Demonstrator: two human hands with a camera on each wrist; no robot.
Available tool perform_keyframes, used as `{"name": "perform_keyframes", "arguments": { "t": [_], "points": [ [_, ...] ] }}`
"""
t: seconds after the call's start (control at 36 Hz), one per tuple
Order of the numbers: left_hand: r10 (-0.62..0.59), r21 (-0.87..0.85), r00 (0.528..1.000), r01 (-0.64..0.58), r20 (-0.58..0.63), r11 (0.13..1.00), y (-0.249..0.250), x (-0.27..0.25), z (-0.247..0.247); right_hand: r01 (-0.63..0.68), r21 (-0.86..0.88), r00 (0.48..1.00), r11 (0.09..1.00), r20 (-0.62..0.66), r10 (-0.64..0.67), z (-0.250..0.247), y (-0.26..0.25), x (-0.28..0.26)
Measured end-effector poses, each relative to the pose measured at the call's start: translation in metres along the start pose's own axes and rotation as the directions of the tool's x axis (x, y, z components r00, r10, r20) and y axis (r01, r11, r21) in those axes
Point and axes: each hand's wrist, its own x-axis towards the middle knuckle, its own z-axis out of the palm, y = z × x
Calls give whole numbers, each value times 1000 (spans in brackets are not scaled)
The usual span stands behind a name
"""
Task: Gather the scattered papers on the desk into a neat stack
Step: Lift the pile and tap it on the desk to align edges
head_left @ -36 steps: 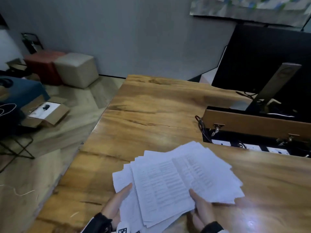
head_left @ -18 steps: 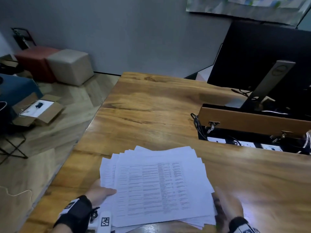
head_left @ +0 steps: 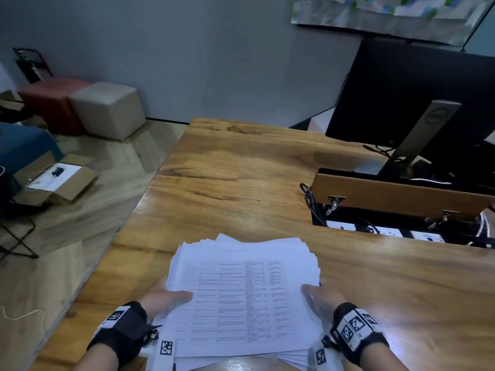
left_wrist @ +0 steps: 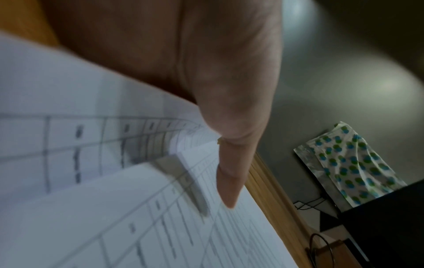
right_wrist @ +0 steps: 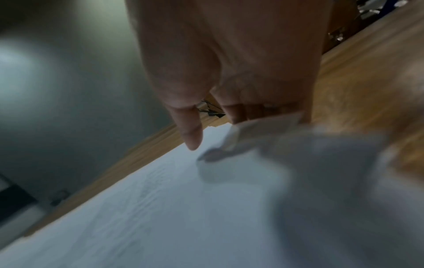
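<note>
A pile of white printed papers (head_left: pixel 241 295) lies on the wooden desk (head_left: pixel 241 178) near its front edge, with sheet edges still slightly staggered at the far and left sides. My left hand (head_left: pixel 168 298) grips the pile's left side, thumb on the top sheet. My right hand (head_left: pixel 317 294) grips the right side the same way. In the left wrist view the thumb (left_wrist: pixel 229 163) presses on the papers (left_wrist: pixel 91 208). In the right wrist view the thumb (right_wrist: pixel 190 130) lies over the papers (right_wrist: pixel 160 208), and the other fingers reach past the sheet edge.
An open cable hatch with a raised wooden lid (head_left: pixel 401 194) and sockets sits at the desk's right. Behind it stands a dark monitor (head_left: pixel 417 103) on a grey stand. The desk's left edge drops to the floor, where a cardboard box (head_left: pixel 56 180) and two cube stools (head_left: pixel 107 111) stand.
The papers went from a fanned, skewed spread to a squarer pile. Both hands slid from the near edge out to the pile's left and right sides.
</note>
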Motion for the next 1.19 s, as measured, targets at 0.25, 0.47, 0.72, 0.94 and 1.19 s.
{"name": "perform_keyframes", "arguments": {
  "t": [0.25, 0.47, 0.72, 0.94, 1.19],
  "points": [
    [161, -51, 959, -177, -234, 983, 15, -14, 9, 160, 40, 977, 986, -151, -153, -19, 8, -9],
    [321, -18, 916, -335, -241, 942, 7, -30, -11, 216, 600, 964, 771, -5, -266, -32, 23, -14],
    [238, -194, 959, -266, -157, 944, -7, -32, -20, -149, 793, 814, 591, 438, -382, -41, 35, -26],
    [241, -218, 956, -274, -168, 937, -5, -29, -5, 133, 540, 836, 831, 390, -387, -26, 19, -54],
    [375, -207, 861, -459, -342, 864, 22, -33, -4, 453, 584, 850, 674, -54, -524, -35, 1, -67]
  ]
}}
